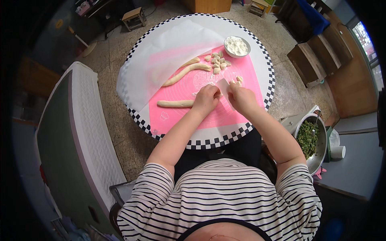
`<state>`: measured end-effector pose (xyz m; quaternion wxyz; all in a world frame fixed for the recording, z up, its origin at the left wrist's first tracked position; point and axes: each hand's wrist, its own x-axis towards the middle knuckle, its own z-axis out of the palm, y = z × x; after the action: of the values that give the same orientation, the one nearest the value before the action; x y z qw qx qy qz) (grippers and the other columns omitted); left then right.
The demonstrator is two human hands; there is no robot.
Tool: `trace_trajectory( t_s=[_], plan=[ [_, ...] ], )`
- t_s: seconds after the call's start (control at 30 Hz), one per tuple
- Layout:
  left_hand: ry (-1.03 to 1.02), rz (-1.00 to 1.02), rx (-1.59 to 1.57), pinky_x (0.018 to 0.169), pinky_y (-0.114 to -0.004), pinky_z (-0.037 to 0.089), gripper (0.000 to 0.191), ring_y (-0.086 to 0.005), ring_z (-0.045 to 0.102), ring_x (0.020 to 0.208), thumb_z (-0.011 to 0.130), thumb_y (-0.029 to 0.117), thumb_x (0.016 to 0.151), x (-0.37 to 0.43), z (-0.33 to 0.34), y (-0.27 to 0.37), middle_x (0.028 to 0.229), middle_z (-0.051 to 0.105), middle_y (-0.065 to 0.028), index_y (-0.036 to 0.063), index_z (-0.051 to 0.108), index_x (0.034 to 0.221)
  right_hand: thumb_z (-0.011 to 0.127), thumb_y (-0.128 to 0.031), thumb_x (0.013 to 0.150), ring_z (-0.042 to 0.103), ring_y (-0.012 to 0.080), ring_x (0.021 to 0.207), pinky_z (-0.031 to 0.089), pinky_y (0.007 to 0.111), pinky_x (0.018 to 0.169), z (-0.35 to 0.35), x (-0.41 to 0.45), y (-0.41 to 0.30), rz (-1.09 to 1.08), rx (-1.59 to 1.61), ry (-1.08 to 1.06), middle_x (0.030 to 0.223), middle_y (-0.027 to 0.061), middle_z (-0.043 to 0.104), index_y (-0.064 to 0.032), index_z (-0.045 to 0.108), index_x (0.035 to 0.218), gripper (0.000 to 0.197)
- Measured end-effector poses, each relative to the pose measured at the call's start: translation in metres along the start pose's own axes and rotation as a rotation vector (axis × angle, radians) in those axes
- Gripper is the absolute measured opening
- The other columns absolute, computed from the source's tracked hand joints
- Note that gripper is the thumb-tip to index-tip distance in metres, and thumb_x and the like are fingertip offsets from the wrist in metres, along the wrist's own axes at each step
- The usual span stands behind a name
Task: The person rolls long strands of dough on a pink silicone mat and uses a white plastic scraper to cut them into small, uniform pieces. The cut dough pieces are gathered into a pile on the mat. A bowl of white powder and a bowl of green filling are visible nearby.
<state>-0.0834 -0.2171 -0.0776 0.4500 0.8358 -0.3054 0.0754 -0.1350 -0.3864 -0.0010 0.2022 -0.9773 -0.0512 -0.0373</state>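
My right hand [241, 98] grips a flat, pale dough scraper [223, 87], its blade angled between my two hands. My left hand [207, 98] rests at the right end of a dough rope [175, 104], fingers curled; what lies under them is hidden. Both hands are over a pink silicone mat [187, 119] with printed circles. A few cut dough pieces [239, 79] lie just beyond my right hand. Farther back is a loose pile of dough pieces [217, 70]. Left of it, a longer dough rope [188, 71] and another rope [191, 61] lie partly beneath a translucent sheet [181, 39].
A bowl of flour [236, 46] stands at the back right of the round table [261, 64] with its checkered edge. To my right is a metal bowl of chopped green filling [307, 140] with a spoon in it. A mattress [90, 126] stands along my left.
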Motion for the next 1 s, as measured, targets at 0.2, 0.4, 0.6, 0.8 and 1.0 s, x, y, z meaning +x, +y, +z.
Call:
trace_trajectory(
  t_s=[0.2, 0.4, 0.6, 0.8, 1.0],
  plan=[
    [-0.023, 0.068, 0.038, 0.074, -0.042, 0.051, 0.017, -0.032, 0.061, 0.078, 0.072, 0.003, 0.07, -0.001, -0.005, -0.001, 0.081, 0.062, -0.0136, 0.0031, 0.062, 0.084, 0.057, -0.015, 0.087, 0.064, 0.039, 0.07, 0.051, 0.049, 0.061, 0.023, 0.0, 0.004, 0.017, -0.033, -0.026, 0.073, 0.0174, 0.064, -0.007, 0.055, 0.088, 0.008],
    [-0.03, -0.056, 0.116, 0.074, -0.04, 0.052, 0.026, -0.0305, 0.063, 0.079, 0.076, 0.02, 0.075, -0.001, -0.022, -0.005, 0.083, 0.064, -0.0123, 0.0045, 0.065, 0.092, 0.058, -0.016, 0.088, 0.064, 0.0398, 0.069, 0.05, 0.05, 0.06, 0.03, -0.003, 0.008, 0.007, -0.018, 0.043, 0.072, 0.018, 0.063, -0.0069, 0.053, 0.09, 0.011],
    [-0.082, -0.354, -0.007, 0.071, -0.037, 0.053, 0.03, -0.0246, 0.067, 0.076, 0.075, 0.031, 0.082, 0.005, -0.034, -0.008, 0.083, 0.067, -0.0123, 0.0043, 0.064, 0.09, 0.058, -0.016, 0.088, 0.063, 0.0402, 0.068, 0.05, 0.05, 0.06, 0.002, 0.005, -0.017, -0.002, -0.066, 0.026, 0.072, 0.018, 0.063, -0.0061, 0.052, 0.091, 0.012],
    [-0.054, -0.281, -0.013, 0.071, -0.036, 0.053, 0.026, -0.025, 0.066, 0.078, 0.077, 0.024, 0.079, 0.001, -0.028, -0.023, 0.086, 0.065, -0.0121, 0.0033, 0.063, 0.087, 0.059, -0.014, 0.087, 0.063, 0.0407, 0.069, 0.05, 0.05, 0.062, 0.014, 0.011, -0.023, -0.047, -0.07, -0.013, 0.071, 0.0185, 0.062, -0.0066, 0.053, 0.089, 0.01],
    [-0.058, -0.271, 0.038, 0.077, -0.042, 0.051, 0.018, -0.0321, 0.063, 0.085, 0.075, 0.016, 0.076, 0.0, -0.029, -0.014, 0.089, 0.064, -0.0132, 0.0055, 0.064, 0.085, 0.058, -0.015, 0.088, 0.064, 0.04, 0.07, 0.05, 0.05, 0.062, 0.05, 0.016, -0.009, -0.022, -0.067, 0.023, 0.071, 0.0175, 0.062, -0.0078, 0.054, 0.089, 0.008]
  ],
)
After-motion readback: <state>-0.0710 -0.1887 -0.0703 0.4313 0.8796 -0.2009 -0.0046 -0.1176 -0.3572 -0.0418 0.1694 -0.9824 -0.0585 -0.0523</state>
